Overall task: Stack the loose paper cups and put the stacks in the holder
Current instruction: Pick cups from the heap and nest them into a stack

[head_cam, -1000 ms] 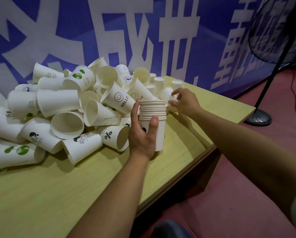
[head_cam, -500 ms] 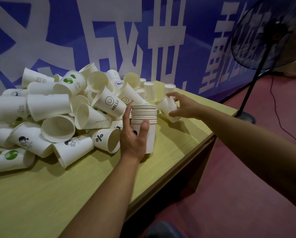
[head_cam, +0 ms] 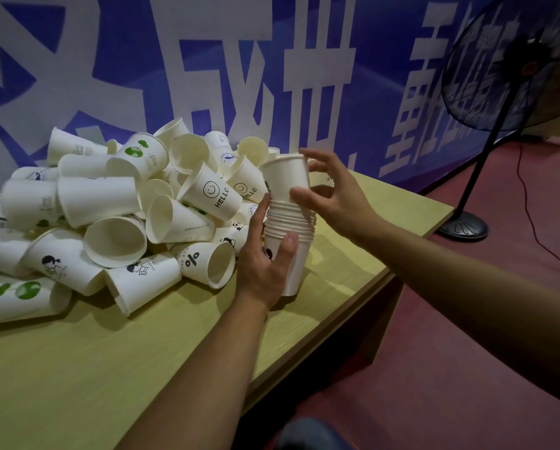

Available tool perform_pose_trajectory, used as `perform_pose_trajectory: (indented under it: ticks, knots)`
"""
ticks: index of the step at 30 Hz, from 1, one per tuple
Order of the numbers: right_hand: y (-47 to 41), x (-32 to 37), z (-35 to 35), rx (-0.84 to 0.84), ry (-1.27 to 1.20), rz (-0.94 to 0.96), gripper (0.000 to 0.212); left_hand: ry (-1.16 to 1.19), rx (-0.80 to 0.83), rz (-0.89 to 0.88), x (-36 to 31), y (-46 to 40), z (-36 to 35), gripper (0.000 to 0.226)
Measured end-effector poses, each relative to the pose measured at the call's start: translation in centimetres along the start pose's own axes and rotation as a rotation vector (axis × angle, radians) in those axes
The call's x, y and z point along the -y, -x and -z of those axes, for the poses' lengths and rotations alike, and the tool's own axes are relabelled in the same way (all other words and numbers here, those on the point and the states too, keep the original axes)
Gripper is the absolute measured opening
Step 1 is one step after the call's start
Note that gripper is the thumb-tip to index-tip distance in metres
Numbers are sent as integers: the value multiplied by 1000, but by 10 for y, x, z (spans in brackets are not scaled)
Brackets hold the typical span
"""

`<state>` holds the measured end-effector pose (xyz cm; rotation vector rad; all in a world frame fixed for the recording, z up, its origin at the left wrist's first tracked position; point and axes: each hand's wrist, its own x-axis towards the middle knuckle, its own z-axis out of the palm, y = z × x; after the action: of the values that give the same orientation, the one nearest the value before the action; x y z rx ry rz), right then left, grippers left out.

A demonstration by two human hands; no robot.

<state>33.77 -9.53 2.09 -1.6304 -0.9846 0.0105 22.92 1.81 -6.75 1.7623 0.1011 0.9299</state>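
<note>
Fingers (head_cam: 299, 193) of the right hand (head_cam: 332, 196) pinch an upright cup (head_cam: 285, 180) directly above the stack (head_cam: 288, 241) gripped by the left hand (head_cam: 265, 261).

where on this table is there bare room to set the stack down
Bare wood lies in front of the cup pile, toward the table's near edge, left of the left hand holding the stack. A narrower strip sits under the right hand. The back left is crowded with cups.
</note>
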Motion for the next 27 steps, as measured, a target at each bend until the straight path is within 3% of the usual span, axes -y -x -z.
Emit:
perform_pose_trajectory:
  ticks: [3,9,15,21,27]
  knots:
    - [5,-17,-10,-45,12,55,23,-25,-128,23,3,-3,2,77]
    - [-12,-41,-7,-100,114,19,17,-80,-171,30,5,-5,0,76]
    - [-61,-82,12,-120,651,-122,31,-44,-144,3,8,-6,0,74]
    - [-93,-104,27,-109,874,-284,63,-38,-130,-32,10,-9,0,74]
    - [-103,-117,43,-91,933,-308,57,-10,-45,-59,6,-7,-2,74]
